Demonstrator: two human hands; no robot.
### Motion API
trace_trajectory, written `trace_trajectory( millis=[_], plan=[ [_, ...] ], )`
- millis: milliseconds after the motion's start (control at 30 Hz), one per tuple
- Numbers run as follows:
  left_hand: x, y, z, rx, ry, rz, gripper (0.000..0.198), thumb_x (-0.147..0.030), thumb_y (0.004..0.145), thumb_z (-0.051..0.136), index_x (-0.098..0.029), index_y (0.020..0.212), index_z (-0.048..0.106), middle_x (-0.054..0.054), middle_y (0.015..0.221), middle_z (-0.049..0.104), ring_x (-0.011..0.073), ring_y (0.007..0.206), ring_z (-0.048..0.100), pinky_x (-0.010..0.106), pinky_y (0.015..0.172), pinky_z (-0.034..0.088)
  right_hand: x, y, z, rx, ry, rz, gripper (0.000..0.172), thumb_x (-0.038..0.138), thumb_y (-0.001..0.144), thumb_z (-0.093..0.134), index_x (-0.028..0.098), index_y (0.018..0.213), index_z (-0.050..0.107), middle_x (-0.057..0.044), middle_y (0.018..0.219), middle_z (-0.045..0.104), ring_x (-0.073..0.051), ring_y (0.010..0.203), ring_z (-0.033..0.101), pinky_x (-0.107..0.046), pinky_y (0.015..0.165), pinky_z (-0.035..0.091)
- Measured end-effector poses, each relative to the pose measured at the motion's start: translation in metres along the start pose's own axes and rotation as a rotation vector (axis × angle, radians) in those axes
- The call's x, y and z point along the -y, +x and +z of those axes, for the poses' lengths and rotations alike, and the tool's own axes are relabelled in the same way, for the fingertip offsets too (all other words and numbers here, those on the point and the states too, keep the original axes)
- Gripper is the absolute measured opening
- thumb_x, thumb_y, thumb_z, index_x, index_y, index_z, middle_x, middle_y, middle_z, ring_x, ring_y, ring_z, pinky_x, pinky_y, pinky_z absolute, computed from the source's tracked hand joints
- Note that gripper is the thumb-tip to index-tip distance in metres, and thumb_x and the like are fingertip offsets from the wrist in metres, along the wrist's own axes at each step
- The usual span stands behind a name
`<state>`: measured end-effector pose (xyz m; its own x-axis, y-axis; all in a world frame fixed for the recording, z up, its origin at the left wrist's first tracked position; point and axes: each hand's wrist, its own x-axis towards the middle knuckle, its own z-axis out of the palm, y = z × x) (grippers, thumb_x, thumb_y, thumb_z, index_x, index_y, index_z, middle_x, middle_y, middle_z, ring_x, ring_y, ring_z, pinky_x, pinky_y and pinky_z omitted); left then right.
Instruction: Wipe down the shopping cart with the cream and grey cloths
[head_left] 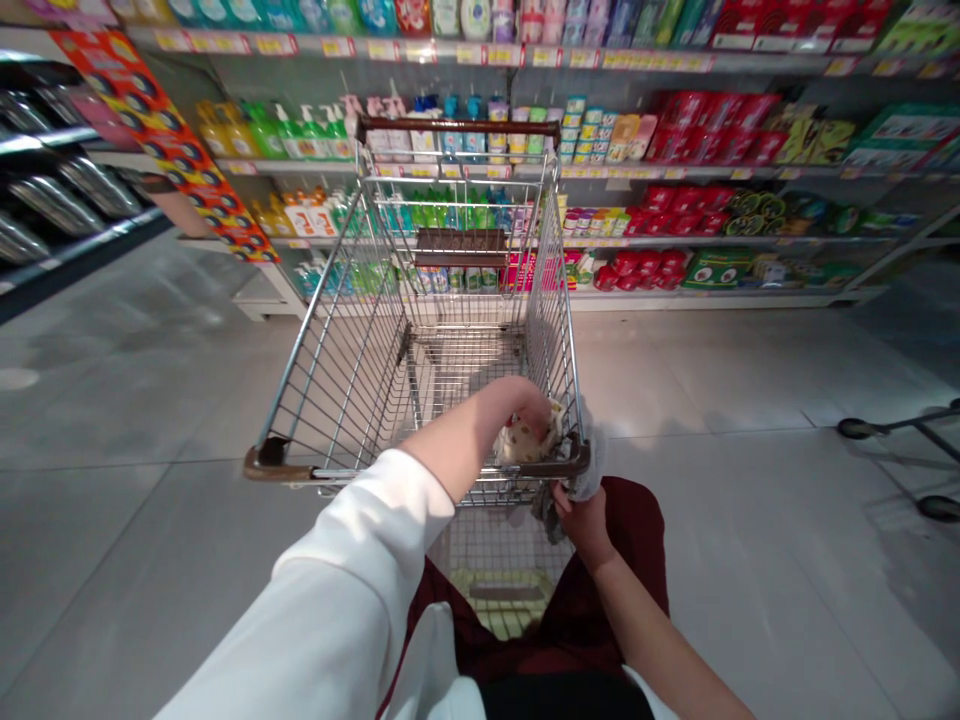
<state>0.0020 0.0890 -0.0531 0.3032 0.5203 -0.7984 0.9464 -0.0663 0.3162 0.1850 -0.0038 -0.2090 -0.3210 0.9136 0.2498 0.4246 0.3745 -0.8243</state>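
Observation:
A wire shopping cart (465, 350) stands in front of me, its basket bare inside. My left hand (529, 403) reaches over the near rim into the right corner, its fingers closed on a cream patterned cloth (523, 442); the fingertips are partly hidden. Outside that same corner, my right hand (583, 518) has its fingers closed around a grey cloth (550, 515). Pale grey material (589, 465) also bunches around the outside of the corner, just above my right hand. The brown corner cap (576, 458) lies between both hands.
Shelves (487, 172) of bottles, tubs and red packs run across behind the cart. A darker rack (67, 190) stands at the left, beside an orange patterned display strip (165, 140). At the right, another wheeled frame (907, 430) stands on the tiled floor (705, 400).

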Motion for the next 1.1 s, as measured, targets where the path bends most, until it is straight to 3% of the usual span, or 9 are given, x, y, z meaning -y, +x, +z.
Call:
trace_trajectory(
  millis=[133, 267, 333, 567, 700, 833, 1000, 1100],
  plan=[
    [0.001, 0.002, 0.0, 0.0, -0.005, -0.012, 0.043, -0.024, 0.078, 0.066, -0.016, 0.12, 0.07, 0.011, 0.116, 0.073, 0.0261, 0.103, 0.066, 0.032, 0.079, 0.06, 0.017, 0.009, -0.018, -0.044, 0.143, 0.067, 0.031, 0.043, 0.075, 0.065, 0.017, 0.089, 0.073, -0.012, 0.09, 0.077, -0.027, 0.086, 0.072, -0.04, 0.086, 0.057],
    [0.003, 0.005, -0.001, 0.022, -0.005, 0.022, 0.046, -0.022, 0.074, 0.069, -0.02, 0.12, 0.07, 0.009, 0.113, 0.073, 0.0265, 0.104, 0.066, 0.034, 0.082, 0.06, 0.03, 0.014, -0.034, -0.046, 0.198, 0.098, 0.033, 0.046, 0.073, 0.07, 0.017, 0.087, 0.073, -0.011, 0.087, 0.077, -0.027, 0.081, 0.071, -0.036, 0.078, 0.059],
    [0.003, 0.005, -0.001, 0.005, -0.009, 0.018, 0.047, -0.022, 0.073, 0.07, -0.02, 0.12, 0.071, 0.009, 0.113, 0.073, 0.0268, 0.104, 0.066, 0.036, 0.083, 0.059, 0.029, 0.013, -0.03, -0.069, 0.181, 0.092, 0.029, 0.044, 0.073, 0.068, 0.017, 0.083, 0.073, -0.011, 0.083, 0.076, -0.026, 0.078, 0.071, -0.036, 0.075, 0.059],
    [0.001, 0.001, -0.001, 0.031, -0.014, 0.022, 0.044, -0.021, 0.077, 0.066, -0.016, 0.12, 0.07, 0.012, 0.118, 0.072, 0.0265, 0.103, 0.067, 0.034, 0.082, 0.059, 0.01, 0.008, -0.004, -0.061, 0.077, 0.024, 0.029, 0.039, 0.077, 0.062, 0.018, 0.093, 0.074, -0.012, 0.097, 0.077, -0.03, 0.095, 0.072, -0.045, 0.093, 0.056],
    [0.001, 0.0, -0.001, 0.024, 0.006, 0.033, 0.048, -0.019, 0.075, 0.066, -0.015, 0.123, 0.069, 0.013, 0.12, 0.071, 0.0259, 0.101, 0.067, 0.036, 0.083, 0.06, 0.003, 0.003, -0.006, -0.052, 0.108, 0.007, 0.027, 0.04, 0.078, 0.062, 0.019, 0.091, 0.074, -0.012, 0.091, 0.077, -0.028, 0.088, 0.073, -0.043, 0.09, 0.057],
    [0.003, 0.003, -0.002, 0.008, 0.002, 0.006, 0.044, -0.021, 0.076, 0.066, -0.017, 0.12, 0.07, 0.011, 0.119, 0.072, 0.0261, 0.103, 0.066, 0.035, 0.083, 0.06, -0.008, -0.002, -0.014, -0.082, 0.129, 0.079, 0.028, 0.045, 0.075, 0.065, 0.018, 0.081, 0.072, -0.012, 0.084, 0.076, -0.027, 0.079, 0.072, -0.038, 0.08, 0.059],
    [0.004, 0.005, -0.001, 0.002, -0.012, 0.011, 0.041, -0.021, 0.077, 0.066, -0.016, 0.117, 0.071, 0.012, 0.121, 0.071, 0.027, 0.102, 0.068, 0.032, 0.078, 0.06, -0.02, 0.009, -0.032, 0.085, 0.143, 0.242, 0.026, 0.044, 0.07, 0.066, 0.019, 0.066, 0.066, -0.01, 0.066, 0.07, -0.023, 0.06, 0.063, -0.034, 0.058, 0.055],
    [0.003, 0.004, -0.001, -0.008, -0.023, 0.033, 0.042, -0.022, 0.077, 0.066, -0.012, 0.118, 0.07, 0.015, 0.117, 0.071, 0.0284, 0.099, 0.067, 0.036, 0.078, 0.06, -0.019, 0.025, -0.041, 0.256, 0.109, 0.129, 0.02, 0.037, 0.074, 0.061, 0.018, 0.069, 0.065, -0.009, 0.071, 0.071, -0.021, 0.063, 0.062, -0.034, 0.062, 0.055]
  ],
)
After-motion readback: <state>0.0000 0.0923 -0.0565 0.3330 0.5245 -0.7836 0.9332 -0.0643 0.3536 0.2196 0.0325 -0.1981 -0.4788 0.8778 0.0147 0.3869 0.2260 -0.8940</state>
